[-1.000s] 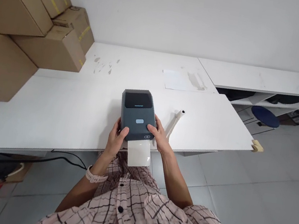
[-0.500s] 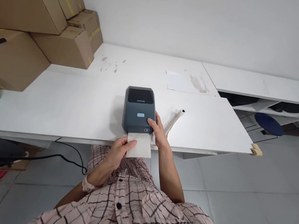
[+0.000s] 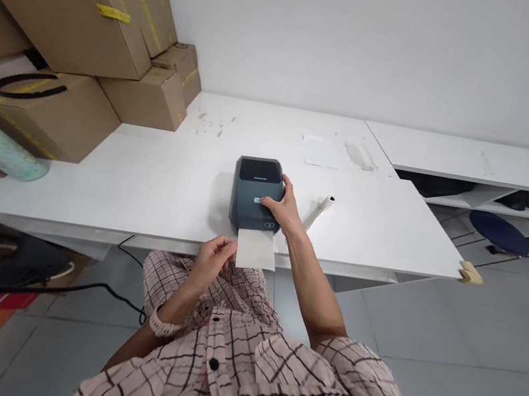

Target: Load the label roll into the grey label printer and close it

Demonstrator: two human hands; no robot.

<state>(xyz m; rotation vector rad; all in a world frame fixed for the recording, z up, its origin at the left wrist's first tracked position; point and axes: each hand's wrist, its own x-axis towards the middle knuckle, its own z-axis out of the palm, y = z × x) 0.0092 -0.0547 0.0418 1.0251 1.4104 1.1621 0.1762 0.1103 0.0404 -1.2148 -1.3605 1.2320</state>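
Observation:
A dark blue-grey printer (image 3: 247,205) stands near the front edge of the white table. A blank white sheet (image 3: 255,250) comes out of its front and hangs past the table edge. My right hand (image 3: 286,208) rests on the printer's right side, fingers apart, the thumb on the light button on top. At the left edge of the sheet is my left hand (image 3: 214,258), thumb and forefinger pinched together at the paper. A small white paper roll (image 3: 327,203) with a loose strip lies right of the printer.
Cardboard boxes (image 3: 74,31) are stacked at the left, beside a pale green bottle (image 3: 4,144). A white paper (image 3: 323,152) lies at the back of the table (image 3: 151,206). A blue stool (image 3: 499,232) stands at the right.
My right thumb has moved up from the printer's lower right corner to the button. My left thumb has slid off the sheet's face to its left edge. The whole view has shifted.

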